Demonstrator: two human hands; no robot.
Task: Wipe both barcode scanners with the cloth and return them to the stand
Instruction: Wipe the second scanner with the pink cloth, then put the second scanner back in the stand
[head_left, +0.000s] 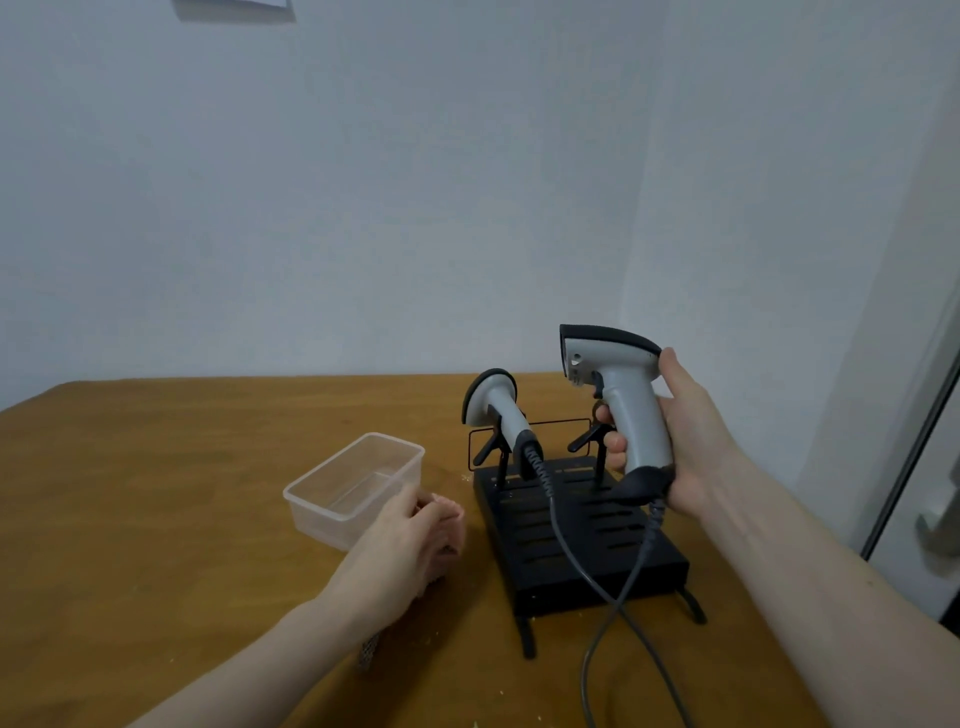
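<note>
My right hand (680, 441) grips the handle of a grey and black barcode scanner (618, 395), held upright just above the right cradle of the black stand (587, 551). A second grey scanner (498, 410) sits in the stand's left cradle, its head pointing left. Both scanners trail dark cables (597, 613) over the stand toward me. My left hand (410, 545) lies on the wooden table left of the stand, its fingers curled over a pinkish cloth (451, 508) that it mostly hides. A patterned corner of the cloth (369, 652) shows under my wrist.
A clear plastic container (353, 488) stands on the table (156, 519) just beyond my left hand. A pale wall rises behind the table. A door with a metal handle (935, 514) is at the far right.
</note>
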